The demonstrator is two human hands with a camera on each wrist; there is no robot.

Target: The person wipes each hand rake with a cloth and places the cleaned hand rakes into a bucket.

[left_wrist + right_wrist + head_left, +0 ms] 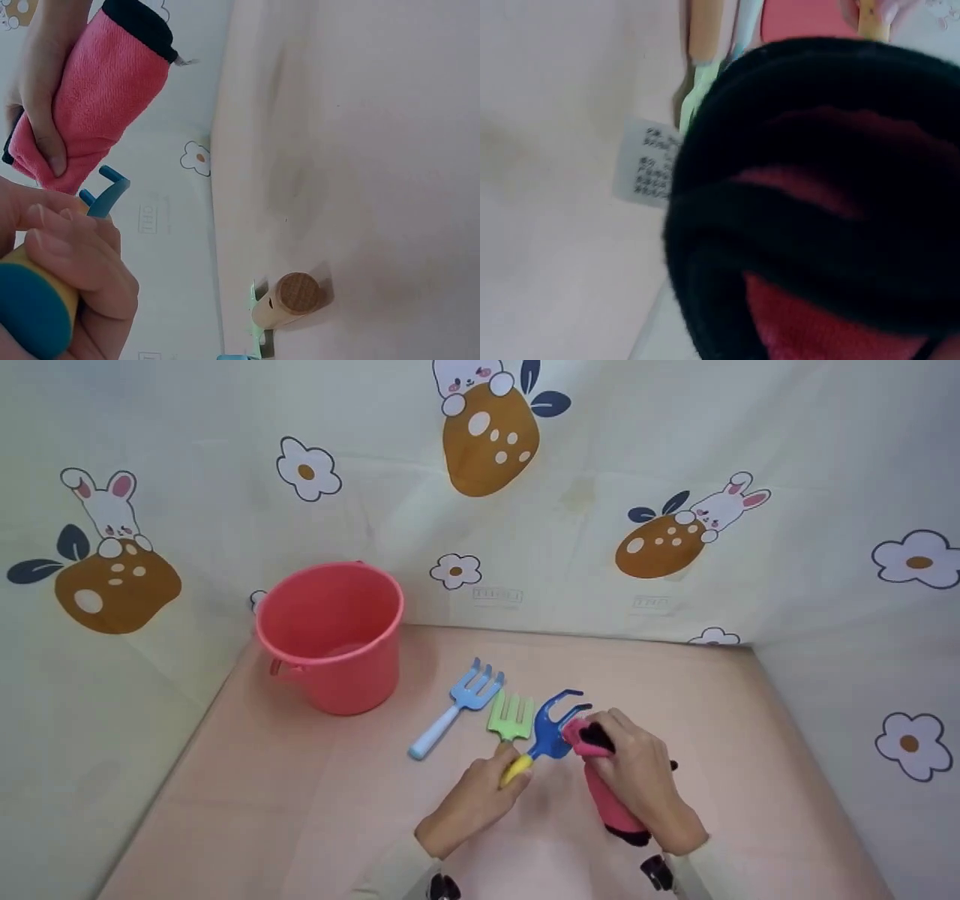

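Right of the red bucket [352, 682], we are gripping a yellow-handled blue rake [551, 736] with our left hand [474, 795] and a pink cloth [609, 806] with our right hand [639, 769]. We are seeing blurred, unreadable print on a white tag [646, 163] and faint boxed lettering [497, 596] on the wall sheet [390, 525].

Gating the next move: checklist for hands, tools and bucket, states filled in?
1. Left hand grips blue rake by yellow handle: ok.
2. Right hand holds pink cloth: ok.
3. Rake head fully visible: not ok, cloth overlaps it in head view.
4. Cloth pressed firmly on rake: cannot tell.
5. Red bucket upright: ok.
6. Light-blue fork lying on table: ok.
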